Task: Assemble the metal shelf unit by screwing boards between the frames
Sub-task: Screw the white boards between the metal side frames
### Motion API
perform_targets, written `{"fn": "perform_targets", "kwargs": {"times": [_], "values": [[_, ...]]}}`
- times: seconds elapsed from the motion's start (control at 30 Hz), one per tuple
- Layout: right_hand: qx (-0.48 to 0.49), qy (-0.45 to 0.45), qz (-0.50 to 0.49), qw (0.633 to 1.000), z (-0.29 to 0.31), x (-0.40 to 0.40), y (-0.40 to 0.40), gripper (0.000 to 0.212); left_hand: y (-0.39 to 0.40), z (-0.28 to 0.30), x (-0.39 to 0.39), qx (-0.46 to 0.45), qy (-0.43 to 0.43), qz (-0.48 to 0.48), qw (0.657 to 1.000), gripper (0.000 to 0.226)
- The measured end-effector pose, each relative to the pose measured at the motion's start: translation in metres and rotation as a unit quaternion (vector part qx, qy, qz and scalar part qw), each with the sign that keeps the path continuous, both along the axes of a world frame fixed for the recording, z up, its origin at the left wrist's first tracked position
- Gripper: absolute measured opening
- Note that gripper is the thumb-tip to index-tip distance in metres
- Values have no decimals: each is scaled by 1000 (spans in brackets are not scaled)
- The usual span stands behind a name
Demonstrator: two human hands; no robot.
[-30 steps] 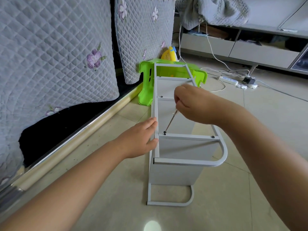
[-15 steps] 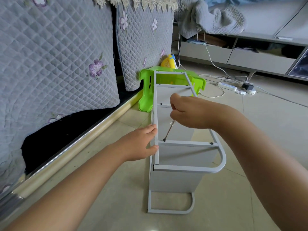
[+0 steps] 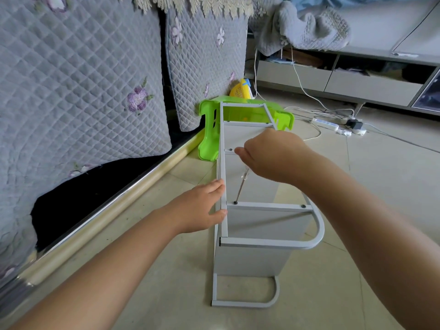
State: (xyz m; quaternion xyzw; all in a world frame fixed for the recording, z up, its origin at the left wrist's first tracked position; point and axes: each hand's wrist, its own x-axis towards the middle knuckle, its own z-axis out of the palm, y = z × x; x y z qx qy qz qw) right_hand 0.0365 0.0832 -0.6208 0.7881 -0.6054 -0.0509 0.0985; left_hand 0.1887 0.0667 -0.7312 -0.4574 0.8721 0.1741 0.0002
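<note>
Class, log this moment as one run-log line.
step: driving screw | right hand: holds screwdriver on left screw | left hand: grips frame

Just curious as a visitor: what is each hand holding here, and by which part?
Right hand grips the screwdriver by its handle end; left hand holds the shelf frame's upright bar.
</note>
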Motion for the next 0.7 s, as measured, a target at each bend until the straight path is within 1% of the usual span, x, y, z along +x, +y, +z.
{"fn": "perform_targets", "kwargs": {"times": [0.07, 0.13, 0.17, 0.23, 0.33, 0.47, 0.6, 0.67, 0.7], "values": [[24, -46, 17, 999, -4, -5, -1, 30, 0, 0, 0, 1, 2, -1, 1000, 65], [78, -115, 37, 990, -4, -10, 1, 16, 0, -1, 1, 1, 3, -1, 1000, 65], [102, -130, 45, 985, -2, -12, 2, 10, 0, -1, 1, 0, 2, -1, 1000, 65], [122, -127, 59, 983, 1, -15, 6, 4, 0, -1, 1, -1, 0, -2, 1000, 64], [101, -101, 62, 988, 4, -19, 5, 19, 0, -1, 0, 0, -6, -2, 1000, 64], [83, -47, 65, 993, 9, -19, 2, 25, 0, 0, 0, 2, -7, 1, 1000, 65], [44, 25, 41, 998, 6, -6, 0, 46, 0, -1, 0, 3, -2, 1, 1000, 65], [25, 44, 42, 998, 5, -5, 1, 45, 0, -1, 0, 4, 1, -2, 1000, 65], [30, 49, 48, 997, 4, -5, 2, 41, -1, -2, 0, 5, 3, -3, 1000, 65]]}}
